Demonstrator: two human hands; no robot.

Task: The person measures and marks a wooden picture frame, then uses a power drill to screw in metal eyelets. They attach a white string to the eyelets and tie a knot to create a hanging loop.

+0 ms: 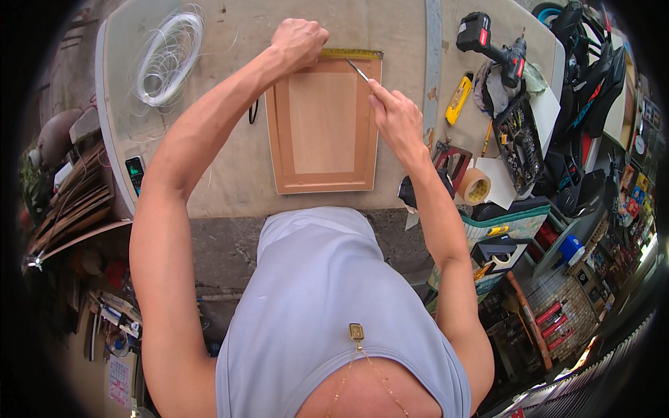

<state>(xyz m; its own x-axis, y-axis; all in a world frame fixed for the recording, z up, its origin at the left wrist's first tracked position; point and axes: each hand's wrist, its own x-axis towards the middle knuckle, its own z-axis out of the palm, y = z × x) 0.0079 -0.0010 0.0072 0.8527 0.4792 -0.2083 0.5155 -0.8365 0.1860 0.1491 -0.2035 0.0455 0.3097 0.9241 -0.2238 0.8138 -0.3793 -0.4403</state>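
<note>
A framed wooden panel (323, 125) lies flat on the table, with brown tape strips around its paler middle. Along its far edge stretches the yellow blade of a tape measure (355, 53). My left hand (300, 42) is closed at the blade's left end, by the panel's far left corner; the hand hides what it grips there. Between the fingers of my right hand (398, 115) is a slim, pointed metal tool (357, 69). Its tip points at the panel's far edge, just below the tape blade. Whether the tip touches the wood I cannot tell.
A coil of clear line (169, 59) lies far left, a phone (134, 171) nearer. Right of the panel are a long metal strip (433, 63), a cordless drill (498, 52), a yellow utility knife (459, 99), a tape roll (475, 187) and a black parts tray (517, 143).
</note>
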